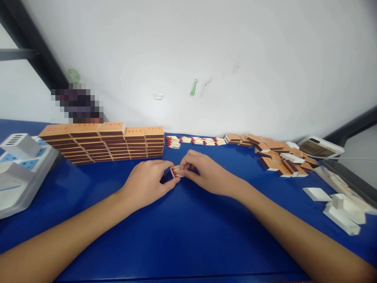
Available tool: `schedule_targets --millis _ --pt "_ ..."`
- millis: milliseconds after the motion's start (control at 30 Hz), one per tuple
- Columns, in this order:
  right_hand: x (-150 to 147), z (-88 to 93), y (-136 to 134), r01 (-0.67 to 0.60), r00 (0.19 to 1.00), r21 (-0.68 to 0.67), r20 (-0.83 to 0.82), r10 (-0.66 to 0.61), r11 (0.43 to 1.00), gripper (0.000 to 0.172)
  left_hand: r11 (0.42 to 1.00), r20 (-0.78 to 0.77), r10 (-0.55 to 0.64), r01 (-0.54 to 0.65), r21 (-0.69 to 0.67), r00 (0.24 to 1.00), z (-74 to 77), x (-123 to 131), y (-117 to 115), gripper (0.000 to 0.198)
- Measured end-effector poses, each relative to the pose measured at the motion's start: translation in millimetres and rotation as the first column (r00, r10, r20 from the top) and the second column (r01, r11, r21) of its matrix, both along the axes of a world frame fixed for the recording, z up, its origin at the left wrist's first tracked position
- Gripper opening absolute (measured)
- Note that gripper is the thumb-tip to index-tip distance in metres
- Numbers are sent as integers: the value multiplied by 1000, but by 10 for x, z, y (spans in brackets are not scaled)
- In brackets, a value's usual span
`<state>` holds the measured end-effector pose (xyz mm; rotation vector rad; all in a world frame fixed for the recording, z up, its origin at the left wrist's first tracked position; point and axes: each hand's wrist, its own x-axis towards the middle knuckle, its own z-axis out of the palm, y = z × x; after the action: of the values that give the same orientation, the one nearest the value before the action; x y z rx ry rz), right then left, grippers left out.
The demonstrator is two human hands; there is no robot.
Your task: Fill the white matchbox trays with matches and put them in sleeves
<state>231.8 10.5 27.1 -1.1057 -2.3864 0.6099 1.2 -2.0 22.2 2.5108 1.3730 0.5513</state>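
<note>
An open match tray [176, 171] sits at the center of the frame, on the blue counter [182, 236]. The left hand [149, 179] grips its left end between thumb and forefinger, probably to steady it while leaving the matches exposed. The right hand [200, 169] has its fingertips drawn together over the tray's right part; whether they pinch matches or only press them, I cannot tell. Red heads show toward the left end.

Just beyond the hands, small match bundles [198, 140] lie in a row, seemingly spaced to keep portions separate and within reach. Left of center, matchboxes stand in a neat stack [118, 145], edges aligned, likely for stability and to save room. Toward the right, more boxes lie in a loose heap [272, 145], apparently unsorted.
</note>
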Motion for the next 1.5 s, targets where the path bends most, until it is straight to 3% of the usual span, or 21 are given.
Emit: schedule_targets --millis 100,200,300,400,533,667,833,1000,1133,1267,1500 --pt "64 -2 165 71 997 58 7 -72 996 7 999 -4 -36 36 1 999 -12 19 -35 21" --pt "127 -11 447 198 970 157 114 -217 968 4 998 -5 -62 62 12 998 -37 32 -70 25" --pt "135 -54 743 293 925 202 189 -330 935 14 997 -10 -79 79 12 997 -56 35 -86 25" --pt "111 -102 951 339 900 206 213 -380 918 12 997 -17 -76 76 17 997 -56 29 -80 25" --pt "105 -104 1032 337 892 166 260 -371 927 9 998 -25 -61 62 23 998 -49 17 -59 26" --pt "150 -44 929 299 899 122 297 -323 946 13 998 -31 -57 57 25 998 -52 11 -49 26" --pt "277 10 604 251 909 79 324 -263 965 13 998 -36 -64 65 28 997 -52 20 -52 27" --pt "316 77 169 242 963 -8 123 -239 970 18 997 -39 -70 71 20 997 -44 31 -59 26" --pt "165 114 -77 123 990 0 64 -123 992 13 995 -40 -91 93 32 995 -43 25 -58 25" --pt "51 101 -125 80 988 30 131 -83 996 9 992 -42 -93 96 80 995 -59 15 -55 23" --pt "116 96 -69 80 993 -62 90 -74 995 11 990 -36 -107 109 84 994 -69 11 -50 22"
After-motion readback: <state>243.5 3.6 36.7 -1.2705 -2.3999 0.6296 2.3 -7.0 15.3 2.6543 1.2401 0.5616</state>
